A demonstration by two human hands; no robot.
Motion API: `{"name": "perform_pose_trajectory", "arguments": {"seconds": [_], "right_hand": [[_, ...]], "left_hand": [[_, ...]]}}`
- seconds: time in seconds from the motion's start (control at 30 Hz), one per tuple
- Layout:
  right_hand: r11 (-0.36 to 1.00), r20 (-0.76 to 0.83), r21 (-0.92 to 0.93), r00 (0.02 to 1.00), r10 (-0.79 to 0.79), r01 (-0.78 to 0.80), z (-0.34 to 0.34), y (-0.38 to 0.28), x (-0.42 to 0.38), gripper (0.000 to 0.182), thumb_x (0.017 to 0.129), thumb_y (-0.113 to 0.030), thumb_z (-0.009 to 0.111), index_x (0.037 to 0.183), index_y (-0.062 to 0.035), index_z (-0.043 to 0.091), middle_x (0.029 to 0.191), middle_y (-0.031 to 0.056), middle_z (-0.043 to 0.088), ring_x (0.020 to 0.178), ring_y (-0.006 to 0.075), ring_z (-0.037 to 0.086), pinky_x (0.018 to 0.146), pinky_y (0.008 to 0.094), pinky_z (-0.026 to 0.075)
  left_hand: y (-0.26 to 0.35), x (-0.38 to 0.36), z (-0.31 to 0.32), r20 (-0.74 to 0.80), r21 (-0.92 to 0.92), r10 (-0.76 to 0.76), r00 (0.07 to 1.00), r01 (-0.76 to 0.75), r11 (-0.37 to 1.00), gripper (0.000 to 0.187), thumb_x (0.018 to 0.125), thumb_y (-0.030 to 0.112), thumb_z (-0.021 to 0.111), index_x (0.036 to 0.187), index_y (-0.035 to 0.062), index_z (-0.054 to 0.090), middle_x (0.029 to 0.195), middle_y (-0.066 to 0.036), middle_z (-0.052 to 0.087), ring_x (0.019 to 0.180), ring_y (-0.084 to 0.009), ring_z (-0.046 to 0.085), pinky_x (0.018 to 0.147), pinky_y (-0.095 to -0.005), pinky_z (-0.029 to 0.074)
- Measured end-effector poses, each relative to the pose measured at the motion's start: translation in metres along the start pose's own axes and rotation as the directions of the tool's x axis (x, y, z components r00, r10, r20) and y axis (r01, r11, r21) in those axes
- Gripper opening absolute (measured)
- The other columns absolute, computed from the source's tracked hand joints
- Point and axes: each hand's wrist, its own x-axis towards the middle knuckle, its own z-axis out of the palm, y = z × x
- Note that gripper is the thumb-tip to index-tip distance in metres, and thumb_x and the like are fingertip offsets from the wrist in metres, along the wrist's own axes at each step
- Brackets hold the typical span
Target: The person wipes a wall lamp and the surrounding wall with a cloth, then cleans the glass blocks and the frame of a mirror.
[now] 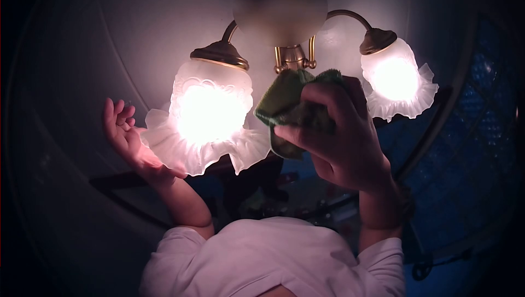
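Note:
A lit frosted glass lampshade (210,105) with a ruffled rim hangs left of centre from a brass arm. At its lower left edge is my left hand (131,138), palm turned up, fingers apart and slightly curled, holding nothing; part of the palm is behind the glass ruffle. My right hand (344,133) grips a folded green cloth (287,100), thumb and fingers closed around it. The cloth is just right of the left shade, below the brass centre fitting (293,59). Whether it touches the glass I cannot tell.
A second lit ruffled shade (396,78) hangs on a curved brass arm (353,13) at the right, behind my right hand. A blurred round shape (280,7) covers the top centre. Dark bars and blurred items lie below the lamps; a blue patterned surface (470,149) is at the right.

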Motion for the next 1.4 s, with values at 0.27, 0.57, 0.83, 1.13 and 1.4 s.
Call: {"name": "perform_pose_trajectory", "arguments": {"seconds": [0.27, 0.57, 0.83, 1.13, 1.4], "right_hand": [[0.959, 0.08, 0.261, 0.992, 0.093, -0.111, 0.028, 0.014, 0.0, 0.037, 0.064, 0.004, 0.062, 0.094, -0.0169, 0.068, 0.1, 0.0083, 0.048, 0.095, 0.0275, 0.048, 0.082, 0.0376, 0.044], [0.795, -0.105, 0.606, 0.989, 0.105, -0.02, 0.056, 0.025, 0.0, 0.037, 0.067, 0.002, 0.063, 0.093, -0.0239, 0.071, 0.107, 0.0119, 0.045, 0.099, 0.0306, 0.045, 0.088, 0.0378, 0.039], [0.659, 0.017, 0.749, 0.997, 0.077, -0.063, 0.064, 0.029, 0.002, 0.037, 0.067, 0.004, 0.063, 0.093, -0.021, 0.07, 0.103, 0.0114, 0.046, 0.097, 0.031, 0.047, 0.086, 0.037, 0.041], [0.521, 0.118, 0.832, 0.979, 0.169, -0.191, 0.096, 0.035, -0.011, 0.032, 0.074, 0.006, 0.059, 0.094, -0.017, 0.069, 0.102, 0.0107, 0.048, 0.099, 0.0294, 0.048, 0.086, 0.0354, 0.04], [0.609, 0.1, 0.753, 0.959, 0.267, -0.248, 0.085, 0.033, -0.019, 0.035, 0.073, 0.006, 0.06, 0.096, -0.0189, 0.07, 0.102, 0.0114, 0.047, 0.098, 0.0275, 0.049, 0.083, 0.0335, 0.043]], "left_hand": [[0.012, -0.002, 0.005, -0.007, 0.115, 0.015, 1.0, -0.014, 0.993, 0.12, 0.056, 0.09, 0.04, 0.134, -0.0016, 0.037, 0.117, -0.013, 0.049, 0.097, -0.0199, 0.048, 0.081, -0.0306, 0.034], [-0.006, -0.004, -0.008, 0.019, -0.012, -0.066, 0.998, 0.066, 0.998, 0.135, 0.037, 0.086, 0.061, 0.136, -0.0004, 0.033, 0.116, -0.012, 0.048, 0.095, -0.0165, 0.049, 0.076, -0.0263, 0.038], [0.002, -0.005, -0.007, 0.022, 0.064, -0.057, 0.998, 0.056, 0.996, 0.134, 0.039, 0.089, 0.056, 0.136, -0.0004, 0.033, 0.116, -0.012, 0.049, 0.095, -0.017, 0.051, 0.074, -0.0253, 0.039], [0.02, -0.006, 0.005, -0.003, 0.141, -0.071, 0.997, 0.07, 0.987, 0.13, 0.046, 0.093, 0.045, 0.134, -0.0012, 0.036, 0.116, -0.013, 0.048, 0.096, -0.0201, 0.049, 0.082, -0.0328, 0.037], [0.018, -0.007, 0.004, 0.021, 0.156, -0.031, 0.999, 0.027, 0.987, 0.128, 0.047, 0.093, 0.044, 0.134, -0.0012, 0.037, 0.115, -0.014, 0.048, 0.096, -0.0212, 0.049, 0.082, -0.0338, 0.036]]}}
